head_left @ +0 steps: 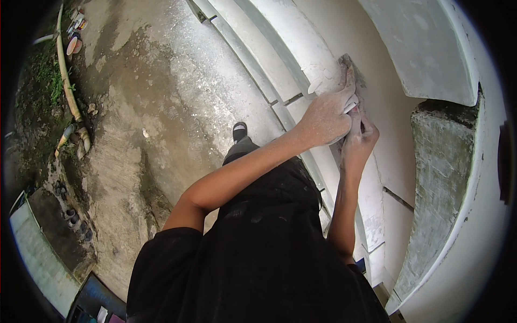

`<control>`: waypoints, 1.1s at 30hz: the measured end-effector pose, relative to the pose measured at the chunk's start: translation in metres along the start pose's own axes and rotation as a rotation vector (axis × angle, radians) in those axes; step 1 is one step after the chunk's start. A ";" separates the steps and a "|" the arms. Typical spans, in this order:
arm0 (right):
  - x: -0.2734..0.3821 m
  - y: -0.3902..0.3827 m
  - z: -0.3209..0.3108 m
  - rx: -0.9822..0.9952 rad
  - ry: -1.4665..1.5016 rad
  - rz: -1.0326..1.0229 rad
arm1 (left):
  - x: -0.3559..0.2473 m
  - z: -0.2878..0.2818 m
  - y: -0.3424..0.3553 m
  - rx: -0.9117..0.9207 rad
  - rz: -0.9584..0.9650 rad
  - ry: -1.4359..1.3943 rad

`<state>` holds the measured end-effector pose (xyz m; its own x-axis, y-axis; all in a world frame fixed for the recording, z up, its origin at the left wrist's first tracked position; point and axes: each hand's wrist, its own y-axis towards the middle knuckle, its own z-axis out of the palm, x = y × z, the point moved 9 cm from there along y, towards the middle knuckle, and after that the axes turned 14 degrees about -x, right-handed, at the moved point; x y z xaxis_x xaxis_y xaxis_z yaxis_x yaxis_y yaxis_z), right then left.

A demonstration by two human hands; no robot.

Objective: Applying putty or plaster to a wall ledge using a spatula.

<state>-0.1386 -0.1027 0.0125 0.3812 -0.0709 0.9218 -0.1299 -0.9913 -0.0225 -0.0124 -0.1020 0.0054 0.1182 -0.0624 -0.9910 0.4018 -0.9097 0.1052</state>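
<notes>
My left hand reaches across to the right, coated in pale dust, with its fingers bent and closed. Right beside it, my right hand is closed too, and the two meet at the fingers. A small whitish piece shows between them. What the hands grip is mostly covered by the fingers, and I cannot tell its kind. Just beyond the fingertips, a dark grey, dusty patch or edge shows against the white plastered ledge. A pale lump sits on the ledge near my left hand.
Stepped white mouldings with dark gaps run along the wall. Grey concrete panels stand at the right. My sandalled foot is on the stained concrete floor. A pipe and plants lie at the far left; a dark open container is at the lower left.
</notes>
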 end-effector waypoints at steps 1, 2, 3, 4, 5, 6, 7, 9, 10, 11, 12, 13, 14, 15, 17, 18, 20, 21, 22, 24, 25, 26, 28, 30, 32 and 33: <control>-0.008 0.007 -0.004 -0.033 -0.011 -0.014 | -0.001 0.006 0.000 0.106 -0.107 0.075; -0.013 0.010 -0.009 -0.066 -0.023 -0.027 | 0.001 0.006 -0.003 0.111 -0.105 0.076; 0.005 0.003 0.003 0.008 -0.034 0.030 | -0.003 -0.004 -0.005 0.057 -0.044 0.042; 0.000 -0.003 0.003 0.014 -0.028 0.031 | -0.008 -0.012 -0.006 0.002 0.018 0.008; -0.002 -0.011 0.003 0.026 -0.024 -0.056 | -0.007 -0.014 -0.006 -0.003 0.019 0.016; 0.005 -0.015 0.002 0.029 -0.026 -0.146 | -0.003 -0.012 -0.002 0.027 -0.030 0.022; 0.009 -0.001 0.013 -0.026 -0.062 -0.151 | 0.001 -0.009 0.002 0.056 -0.080 0.029; 0.005 -0.006 0.010 -0.034 -0.069 -0.113 | -0.007 -0.011 -0.009 0.020 -0.059 0.108; -0.001 -0.011 0.008 -0.041 -0.078 -0.073 | -0.007 -0.009 -0.018 0.019 -0.068 0.112; -0.006 -0.016 0.002 -0.035 -0.079 -0.065 | -0.009 -0.007 -0.028 0.029 -0.034 0.056; 0.000 -0.008 0.009 -0.006 -0.024 -0.140 | -0.011 -0.011 -0.020 0.015 0.030 0.008; -0.001 -0.003 0.004 0.010 0.012 -0.189 | -0.024 -0.013 -0.021 -0.129 0.202 -0.006; 0.002 0.001 0.004 0.027 0.048 -0.238 | -0.013 -0.013 -0.008 -0.129 0.201 -0.004; 0.007 0.004 0.008 -0.047 -0.019 -0.134 | -0.005 -0.007 0.006 0.039 0.012 0.046; 0.011 -0.003 0.010 -0.019 -0.015 -0.075 | 0.002 -0.009 -0.001 0.037 -0.063 0.063; 0.011 -0.006 0.013 0.006 -0.008 -0.018 | 0.004 -0.009 -0.009 0.029 -0.066 0.066; 0.012 -0.010 0.017 0.058 0.010 0.076 | -0.001 -0.015 -0.018 -0.044 0.022 -0.029; 0.013 0.003 0.023 0.032 -0.014 0.021 | 0.007 -0.010 -0.012 -0.137 0.114 -0.014; 0.005 0.007 0.014 -0.009 -0.054 -0.006 | -0.001 -0.010 -0.009 -0.126 0.108 -0.021; 0.008 0.014 0.011 -0.073 -0.044 -0.207 | 0.001 -0.010 0.008 -0.021 0.005 0.048; 0.010 0.003 0.011 -0.017 -0.047 -0.114 | 0.003 -0.010 -0.006 -0.012 -0.013 0.046; 0.007 -0.007 0.010 0.037 -0.050 -0.020 | 0.003 -0.011 -0.022 -0.019 -0.017 0.007; 0.013 0.009 0.019 -0.010 -0.054 -0.167 | 0.000 -0.018 0.005 -0.047 0.039 -0.027; 0.022 0.014 0.020 -0.056 -0.086 -0.280 | 0.010 -0.017 0.026 -0.055 -0.021 0.024; 0.011 0.018 0.037 0.060 -0.108 -0.080 | 0.009 -0.020 0.018 0.018 -0.065 0.092; 0.027 0.007 0.035 0.094 -0.150 -0.211 | 0.011 -0.019 0.011 0.049 -0.088 0.068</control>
<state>-0.0971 -0.1157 0.0238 0.5233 0.1293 0.8423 0.0498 -0.9914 0.1213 0.0104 -0.1046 -0.0026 0.1462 0.0444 -0.9883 0.3687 -0.9295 0.0127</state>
